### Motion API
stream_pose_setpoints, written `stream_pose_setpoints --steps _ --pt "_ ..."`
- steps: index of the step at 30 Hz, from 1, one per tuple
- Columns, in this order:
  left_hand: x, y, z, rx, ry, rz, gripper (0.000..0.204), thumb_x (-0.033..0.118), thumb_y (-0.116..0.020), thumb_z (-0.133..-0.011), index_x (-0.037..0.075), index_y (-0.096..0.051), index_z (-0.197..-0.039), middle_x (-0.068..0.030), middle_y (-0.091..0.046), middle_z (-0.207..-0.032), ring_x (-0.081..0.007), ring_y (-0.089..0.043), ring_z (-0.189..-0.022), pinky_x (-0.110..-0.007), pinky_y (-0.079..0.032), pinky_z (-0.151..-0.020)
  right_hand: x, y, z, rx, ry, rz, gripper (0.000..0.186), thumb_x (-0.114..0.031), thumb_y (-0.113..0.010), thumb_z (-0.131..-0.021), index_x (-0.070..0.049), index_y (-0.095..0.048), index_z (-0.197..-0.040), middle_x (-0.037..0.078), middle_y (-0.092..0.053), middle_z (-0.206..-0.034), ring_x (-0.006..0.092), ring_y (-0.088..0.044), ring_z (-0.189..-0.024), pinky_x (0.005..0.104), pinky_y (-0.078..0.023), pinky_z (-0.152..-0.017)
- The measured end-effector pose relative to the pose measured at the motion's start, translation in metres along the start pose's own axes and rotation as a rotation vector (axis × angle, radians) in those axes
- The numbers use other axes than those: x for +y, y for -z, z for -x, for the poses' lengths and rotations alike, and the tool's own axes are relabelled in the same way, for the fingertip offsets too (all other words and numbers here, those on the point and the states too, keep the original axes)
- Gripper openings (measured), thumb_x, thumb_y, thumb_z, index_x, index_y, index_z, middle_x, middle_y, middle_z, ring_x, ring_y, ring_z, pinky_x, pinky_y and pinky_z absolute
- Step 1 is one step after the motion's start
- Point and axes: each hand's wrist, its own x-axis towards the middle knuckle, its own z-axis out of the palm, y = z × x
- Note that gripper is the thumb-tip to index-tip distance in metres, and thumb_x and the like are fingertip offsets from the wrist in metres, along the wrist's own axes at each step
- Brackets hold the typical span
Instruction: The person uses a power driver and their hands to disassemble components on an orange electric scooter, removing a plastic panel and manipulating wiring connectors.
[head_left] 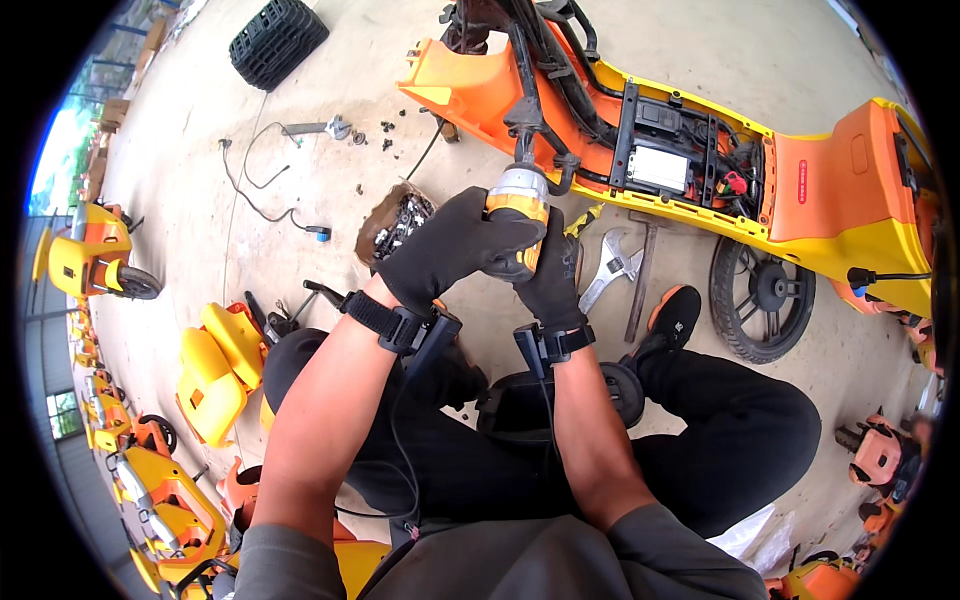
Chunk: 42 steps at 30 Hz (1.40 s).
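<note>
Both my hands, in black gloves, are on a yellow and grey power driver (522, 193) in front of me. My left hand (447, 245) is wrapped round its body from the left. My right hand (553, 278) is closed on it from the right, with most of the grip hidden. The driver's nose points away from me, up against the black tubular frame (524, 118) of a scooter with orange and yellow panels (840, 180). Whatever sits at the driver's tip is too covered to make out.
An adjustable wrench (612, 268) and a hammer (643, 280) lie right of my hands. On the left is a bag of small hardware (402, 222), with a corded tool (318, 232) beyond it. A wheel (763, 298) stands at right; yellow panels (212, 385) lie at left.
</note>
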Motion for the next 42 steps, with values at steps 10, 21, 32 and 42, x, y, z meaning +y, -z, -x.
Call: stream_pose_setpoints --steps 10,21,32,42 --pt "0.001 0.000 -0.008 0.033 -0.038 -0.137 0.052 0.047 -0.073 -0.080 -0.002 -0.067 -0.098 -0.0070 -0.067 -0.077 -0.0113 -0.060 -0.068 -0.025 -0.048 -0.065 0.014 0.000 -0.008 0.022 -0.019 0.039 0.053 -0.013 -0.079 -0.075 -0.001 -0.044 -0.113 0.019 -0.067 -0.098 0.0313 -0.068 -0.089 0.0391 -0.053 -0.074" --pt "-0.018 -0.009 -0.017 0.063 -0.085 -0.029 0.055 0.036 -0.077 -0.079 -0.007 -0.058 -0.108 -0.0087 -0.064 -0.088 -0.0122 -0.059 -0.078 -0.027 -0.050 -0.068 0.005 -0.010 -0.003 -0.027 -0.182 -0.361 0.056 -0.010 -0.070 -0.085 -0.004 -0.039 -0.130 0.013 -0.056 -0.119 0.0248 -0.060 -0.107 0.0386 -0.052 -0.091" --pt "-0.016 -0.024 -0.014 0.273 -0.235 -0.241 0.057 0.030 -0.078 -0.077 -0.009 -0.054 -0.112 -0.0146 -0.065 -0.086 -0.0196 -0.064 -0.076 -0.032 -0.052 -0.068 0.053 -0.049 -0.001 -0.015 -0.118 -0.394 0.044 -0.028 -0.055 -0.096 -0.003 -0.049 -0.131 0.012 -0.057 -0.122 0.0260 -0.057 -0.113 0.0389 -0.048 -0.095" --pt "-0.015 -0.019 -0.014 0.281 -0.217 -0.343 0.058 0.029 -0.079 -0.076 -0.008 -0.054 -0.112 -0.0157 -0.064 -0.087 -0.0222 -0.064 -0.078 -0.034 -0.051 -0.070 0.056 -0.064 -0.003 -0.026 -0.194 -0.622 0.039 -0.019 -0.054 -0.096 -0.002 -0.049 -0.131 0.011 -0.058 -0.122 0.0225 -0.057 -0.113 0.0356 -0.049 -0.094"
